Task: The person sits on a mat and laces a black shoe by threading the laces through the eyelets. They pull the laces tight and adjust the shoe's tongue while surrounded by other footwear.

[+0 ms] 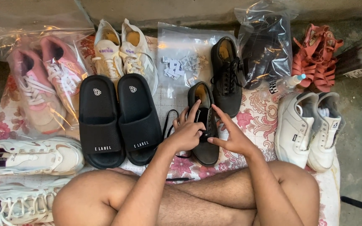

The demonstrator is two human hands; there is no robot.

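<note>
The black lace-up shoe (pixel 204 125) lies on the flowered cloth (pixel 256 113), a little right of the middle and nearer to its front edge, where the person sits with crossed legs. Its long axis runs from the front edge toward the back edge: the toe points to the person and the open heel points away. Both hands meet over the middle part of it, over the eyelets. The left hand (pixel 186 132) comes from the left side and rests on the upper, with the fingers curled loosely and the forefinger lifted along the opening; it touches the shoe but does not clasp it. The right hand (pixel 231 136) comes from the right side, fingers spread and stretched, the tips at the lacing; it is not closed around anything that I can see. A loose black lace (pixel 169 121) lies just beside the shoe on the left, so the left hand is the nearer one to it. The second black shoe (pixel 227 75) stands just behind, to the right, and a pair of black slides (pixel 120 119) is near on the left.
</note>
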